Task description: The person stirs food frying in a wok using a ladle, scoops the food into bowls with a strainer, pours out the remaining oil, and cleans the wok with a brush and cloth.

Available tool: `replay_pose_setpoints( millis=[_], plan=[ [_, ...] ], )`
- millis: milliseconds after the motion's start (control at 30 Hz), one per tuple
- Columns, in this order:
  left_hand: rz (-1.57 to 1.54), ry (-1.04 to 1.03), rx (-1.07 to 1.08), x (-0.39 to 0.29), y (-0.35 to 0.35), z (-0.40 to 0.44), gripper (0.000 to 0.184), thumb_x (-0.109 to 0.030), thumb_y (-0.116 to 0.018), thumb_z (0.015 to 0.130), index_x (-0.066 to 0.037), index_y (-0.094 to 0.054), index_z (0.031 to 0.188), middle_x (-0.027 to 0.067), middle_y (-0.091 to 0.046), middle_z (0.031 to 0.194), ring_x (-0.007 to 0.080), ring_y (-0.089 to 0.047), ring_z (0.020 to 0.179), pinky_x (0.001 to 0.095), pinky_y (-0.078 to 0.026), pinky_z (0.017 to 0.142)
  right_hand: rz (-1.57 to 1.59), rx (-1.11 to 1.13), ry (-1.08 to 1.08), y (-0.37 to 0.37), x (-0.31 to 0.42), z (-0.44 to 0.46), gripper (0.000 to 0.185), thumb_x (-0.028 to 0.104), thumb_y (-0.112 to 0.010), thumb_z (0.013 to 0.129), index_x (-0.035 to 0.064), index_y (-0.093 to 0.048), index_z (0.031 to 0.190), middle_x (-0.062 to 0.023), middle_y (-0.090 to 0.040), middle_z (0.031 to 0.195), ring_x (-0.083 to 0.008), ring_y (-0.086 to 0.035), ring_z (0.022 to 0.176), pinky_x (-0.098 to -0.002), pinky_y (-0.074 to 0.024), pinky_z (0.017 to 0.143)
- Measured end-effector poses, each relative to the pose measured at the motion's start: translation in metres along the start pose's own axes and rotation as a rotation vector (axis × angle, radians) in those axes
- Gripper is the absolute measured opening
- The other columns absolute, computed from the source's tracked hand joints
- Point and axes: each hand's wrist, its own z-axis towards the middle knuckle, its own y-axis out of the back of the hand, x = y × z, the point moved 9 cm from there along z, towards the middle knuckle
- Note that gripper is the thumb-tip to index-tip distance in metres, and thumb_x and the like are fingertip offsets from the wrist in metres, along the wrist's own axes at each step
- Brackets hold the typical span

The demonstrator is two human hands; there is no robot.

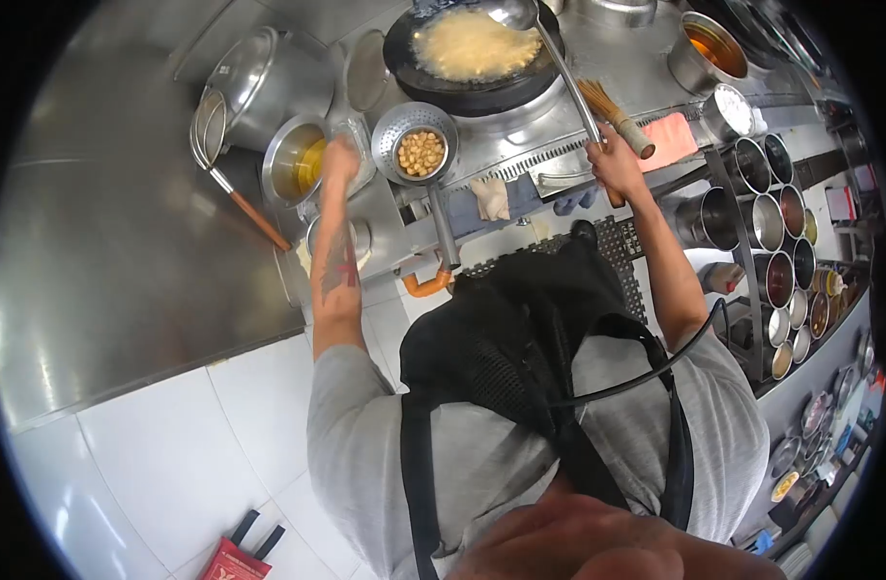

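Steel, bright along its shaft, makes up the ladle [566,82] seen from the head camera. The right grip [614,166] is clamped around its handle, while its bowl is over the far side of a dark wok [462,99] filled with frothing, pale-yellow liquid [467,46]. The left grip [341,159] is curled and blurred at the near right edge of a metal bowl [277,177] with yellow liquid [310,166] inside; whether it is clamped on anything I cannot tell. Just beside that grip lies a clear tray [365,164].

Between the two hands, just in front of the wok, sits a perforated strainer [388,128] holding golden-brown cubes [421,153], its handle pointing toward the person. Left of the metal bowl, a skimmer [257,219] with a wooden handle extends over the worktop [124,271], near a large lidded pot [269,82]. Near the right grip, a brush [621,120] rests slanted next to a pink cloth [670,141]. Farther right stands a pot [691,71] of reddish-orange liquid.
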Motion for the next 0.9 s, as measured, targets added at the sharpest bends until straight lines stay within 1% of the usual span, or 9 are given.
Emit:
replay_pose_setpoints(
  millis=[67, 200, 267, 300, 367, 533, 600, 700, 900],
  plan=[
    [0.051, -0.122, -0.474, -0.016, 0.055, -0.026, 0.036, -0.017, -0.048, 0.095, 0.001, -0.061, 0.123, 0.0258, -0.069, 0.100, 0.0410, -0.068, 0.093, 0.0469, -0.052, 0.085, 0.052, 0.014, -0.028, 0.013, 0.009, -0.007, 0.050, 0.015, -0.057, 0.093, -0.0006, -0.043, 0.139, -0.0022, -0.052, 0.063, -0.0116, -0.052, 0.049, -0.0300, -0.0433, 0.044],
    [-0.285, -0.014, -0.351, -0.051, 0.112, -0.026, 0.036, -0.018, -0.049, 0.097, 0.002, -0.060, 0.124, 0.0217, -0.071, 0.089, 0.0325, -0.070, 0.077, 0.0418, -0.052, 0.076, 0.442, 0.120, -0.052, 0.021, 0.014, -0.010, 0.041, 0.016, -0.053, 0.098, 0.0065, -0.045, 0.137, 0.0062, -0.040, 0.061, -0.0046, -0.038, 0.044, -0.0235, -0.0330, 0.038],
    [-0.449, 0.150, -0.159, -0.070, 0.108, -0.015, 0.035, -0.019, -0.048, 0.099, 0.002, -0.060, 0.125, 0.0169, -0.071, 0.080, 0.0251, -0.068, 0.063, 0.0378, -0.050, 0.068, 0.968, 0.427, -0.169, 0.008, 0.015, -0.005, 0.042, 0.014, -0.054, 0.095, 0.0038, -0.046, 0.134, 0.0050, -0.043, 0.066, -0.0055, -0.040, 0.047, -0.0236, -0.0331, 0.040],
    [-0.516, 0.047, -0.177, -0.072, 0.094, 0.006, 0.037, -0.024, -0.045, 0.103, -0.002, -0.056, 0.131, 0.0079, -0.069, 0.072, 0.0113, -0.052, 0.046, 0.0300, -0.041, 0.045, 0.643, 0.285, -0.123, 0.011, -0.007, 0.008, 0.042, 0.015, -0.053, 0.094, 0.0035, -0.046, 0.134, 0.0011, -0.050, 0.070, -0.0084, -0.046, 0.048, -0.0263, -0.0370, 0.040],
    [-0.379, 0.043, -0.196, -0.079, 0.068, 0.042, 0.037, -0.024, -0.044, 0.103, -0.003, -0.056, 0.131, 0.0075, -0.069, 0.072, 0.0111, -0.050, 0.045, 0.0300, -0.040, 0.044, -0.022, -0.052, 0.080, 0.033, -0.015, 0.020, 0.045, 0.017, -0.055, 0.092, 0.0018, -0.045, 0.133, -0.0054, -0.055, 0.068, -0.0144, -0.053, 0.048, -0.0318, -0.0424, 0.041],
    [-0.072, 0.078, -0.132, -0.136, 0.042, 0.056, 0.038, -0.024, -0.043, 0.103, -0.005, -0.053, 0.135, 0.0041, -0.070, 0.074, 0.0104, -0.043, 0.042, 0.0294, -0.037, 0.039, 0.136, 0.116, -0.028, 0.064, -0.027, 0.013, 0.044, 0.016, -0.055, 0.093, 0.0001, -0.043, 0.133, -0.0039, -0.050, 0.058, -0.0145, -0.049, 0.042, -0.0322, -0.0412, 0.039],
    [-0.558, 0.348, 0.292, -0.144, -0.008, 0.038, 0.039, -0.019, -0.043, 0.101, 0.000, -0.050, 0.135, 0.0184, -0.070, 0.088, 0.0134, -0.050, 0.047, 0.0279, -0.042, 0.042, 0.293, 0.189, -0.039, 0.075, -0.031, 0.016, 0.043, 0.014, -0.055, 0.095, 0.0003, -0.043, 0.134, -0.0012, -0.046, 0.053, -0.0128, -0.045, 0.039, -0.0304, -0.0393, 0.038],
    [-1.008, 0.426, 0.363, -0.158, -0.067, 0.028, 0.038, -0.016, -0.039, 0.102, 0.000, -0.046, 0.136, 0.0172, -0.069, 0.091, 0.0092, -0.041, 0.046, 0.0214, -0.032, 0.036, 0.338, 0.219, -0.052, 0.088, -0.033, 0.020, 0.046, 0.012, -0.055, 0.096, 0.0016, -0.040, 0.139, 0.0004, -0.044, 0.053, -0.0107, -0.042, 0.038, -0.0286, -0.0377, 0.037],
    [-1.471, 0.387, 0.459, -0.209, -0.138, 0.044, 0.028, -0.014, -0.040, 0.102, 0.000, -0.053, 0.122, 0.0090, -0.060, 0.083, 0.0067, -0.042, 0.048, 0.0197, -0.031, 0.035, 0.367, 0.265, -0.042, 0.100, -0.024, 0.037, 0.049, 0.012, -0.055, 0.096, 0.0030, -0.038, 0.141, 0.0027, -0.042, 0.055, -0.0081, -0.040, 0.041, -0.0272, -0.0382, 0.037]
  ],
)
